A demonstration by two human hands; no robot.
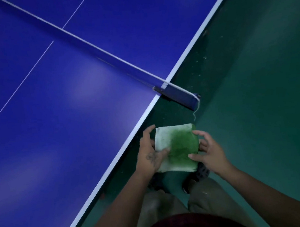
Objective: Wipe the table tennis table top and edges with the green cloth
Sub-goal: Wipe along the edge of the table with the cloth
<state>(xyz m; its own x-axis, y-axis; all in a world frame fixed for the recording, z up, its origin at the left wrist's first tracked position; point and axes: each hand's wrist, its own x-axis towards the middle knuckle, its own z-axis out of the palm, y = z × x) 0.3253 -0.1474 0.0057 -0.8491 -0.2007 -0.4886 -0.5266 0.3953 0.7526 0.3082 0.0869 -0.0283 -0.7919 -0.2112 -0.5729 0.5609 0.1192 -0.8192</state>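
Step in hand, probably squaring the fold. Keep the pad flat and begin on the table (70,103) by the net post (180,96).

Green cloth (178,147) — folded, pale at 1 side, green centre — is held over the floor, near the net post. Left hand (150,150) grips 1 edge, thumb on top — right hand (208,151) pinches the opposite edge.

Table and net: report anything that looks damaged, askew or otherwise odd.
A loose white cord dangles from the outer end of the net, past the table edge. Pale specks dot the green floor nearby. The green cloth, held by the left hand and right hand, looks whitish along one side.
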